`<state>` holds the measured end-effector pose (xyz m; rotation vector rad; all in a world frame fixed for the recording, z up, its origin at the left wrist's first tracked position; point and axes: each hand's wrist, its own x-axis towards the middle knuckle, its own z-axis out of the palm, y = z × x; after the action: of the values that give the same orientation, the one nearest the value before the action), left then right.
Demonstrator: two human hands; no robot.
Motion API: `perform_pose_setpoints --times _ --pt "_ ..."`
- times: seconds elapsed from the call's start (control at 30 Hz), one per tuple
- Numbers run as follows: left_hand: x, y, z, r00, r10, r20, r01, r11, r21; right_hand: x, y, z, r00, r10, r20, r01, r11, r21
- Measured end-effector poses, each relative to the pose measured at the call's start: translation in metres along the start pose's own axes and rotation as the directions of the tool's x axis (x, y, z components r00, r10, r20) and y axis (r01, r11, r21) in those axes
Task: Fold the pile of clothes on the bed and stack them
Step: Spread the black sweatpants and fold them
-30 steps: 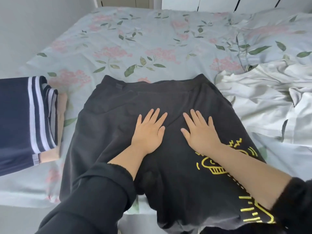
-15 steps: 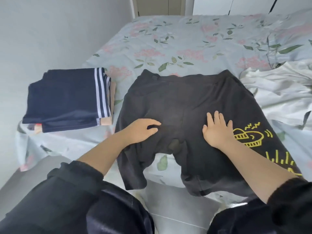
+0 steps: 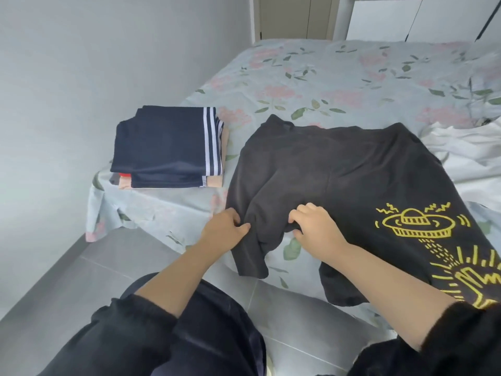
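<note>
**A:** What is at the centre?

**B:** A pair of charcoal fabric shorts (image 3: 339,169) with a yellow line-drawn print (image 3: 414,221), spread waistband-away on a bed with a pale floral sheet (image 3: 325,77). The legs of the shorts hang over the near edge.

**A:** And the hands?

**B:** Both grip the shorts, a little apart. The left hand (image 3: 223,230) pinches the outer edge of the leg on the person's left. The right hand (image 3: 315,226) has its fingers curled into the cloth at that leg's inner edge, by the crotch. The fabric bunches between them.

**A:** What lies around the shorts?

**B:** To their left, close but not touching, sits a folded stack topped by a navy garment with white stripes (image 3: 162,147), with peach and red cloth showing beneath. To their right, touching the hip, lies a crumpled white garment (image 3: 471,147). Below the shorts are grey floor tiles (image 3: 67,280) and the person's black sleeves (image 3: 130,329). A pale wall (image 3: 81,63) stands beyond the stack.
</note>
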<state>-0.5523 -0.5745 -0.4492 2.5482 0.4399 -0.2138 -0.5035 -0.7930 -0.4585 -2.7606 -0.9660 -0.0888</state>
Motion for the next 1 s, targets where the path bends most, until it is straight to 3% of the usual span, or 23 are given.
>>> perform_pose_setpoints --times 0.1,0.17,0.2,0.23,0.3,0.37,0.4,0.5,0.57,0.63,0.7,0.87,1.0 --pt "-0.004 -0.002 -0.01 0.995 0.026 0.096 0.013 0.923 -0.385 -0.001 0.002 -0.007 1.0 -0.019 -0.001 0.019 0.99 0.141" --pt "-0.005 -0.009 -0.024 0.987 0.014 0.161 0.106 0.699 -0.708 -0.003 0.009 -0.018 0.999 0.05 0.006 -0.049 0.953 0.3" --pt "-0.004 -0.014 -0.031 0.988 0.002 0.153 0.121 0.602 -0.79 -0.003 0.014 -0.023 0.996 0.091 0.023 -0.093 0.922 0.376" --pt "-0.004 -0.018 -0.036 0.995 -0.024 0.101 0.095 0.588 -0.803 -0.003 0.018 -0.028 0.991 0.129 0.045 -0.136 0.889 0.437" --pt "0.0 -0.022 -0.043 0.99 -0.065 -0.123 -0.025 0.788 -0.616 -0.002 0.023 -0.036 0.982 0.17 0.082 -0.189 0.875 0.447" --pt "0.003 -0.02 -0.045 0.943 0.004 -0.332 -0.107 0.951 -0.291 0.0 0.025 -0.038 0.986 0.166 0.033 -0.168 0.949 0.266" --pt "0.002 -0.018 -0.045 0.923 0.077 -0.377 -0.137 0.981 -0.134 0.001 0.023 -0.038 0.99 0.141 -0.029 -0.136 0.982 0.13" --pt "-0.011 -0.008 -0.028 0.876 0.32 -0.362 -0.284 0.947 0.149 -0.005 0.009 -0.033 0.981 0.045 -0.186 -0.067 0.992 -0.111" --pt "-0.027 -0.002 -0.002 0.785 0.535 -0.313 -0.468 0.843 0.266 -0.01 -0.001 -0.029 0.965 0.128 -0.23 -0.156 0.982 -0.109" --pt "-0.038 0.0 0.021 0.722 0.641 -0.261 -0.533 0.755 0.382 -0.01 -0.008 -0.024 0.934 0.27 -0.234 -0.278 0.961 -0.002" --pt "-0.039 0.0 0.034 0.739 0.63 -0.238 -0.487 0.744 0.458 -0.011 -0.01 -0.018 0.913 0.325 -0.247 -0.315 0.946 0.083" --pt "-0.035 -0.001 0.059 0.77 0.585 -0.256 -0.397 0.752 0.527 -0.016 -0.014 -0.008 0.943 0.201 -0.264 -0.12 0.948 0.295" --pt "-0.036 0.001 0.078 0.725 0.634 -0.269 -0.446 0.73 0.518 -0.013 -0.012 -0.004 0.949 0.185 -0.255 -0.079 0.923 0.376"
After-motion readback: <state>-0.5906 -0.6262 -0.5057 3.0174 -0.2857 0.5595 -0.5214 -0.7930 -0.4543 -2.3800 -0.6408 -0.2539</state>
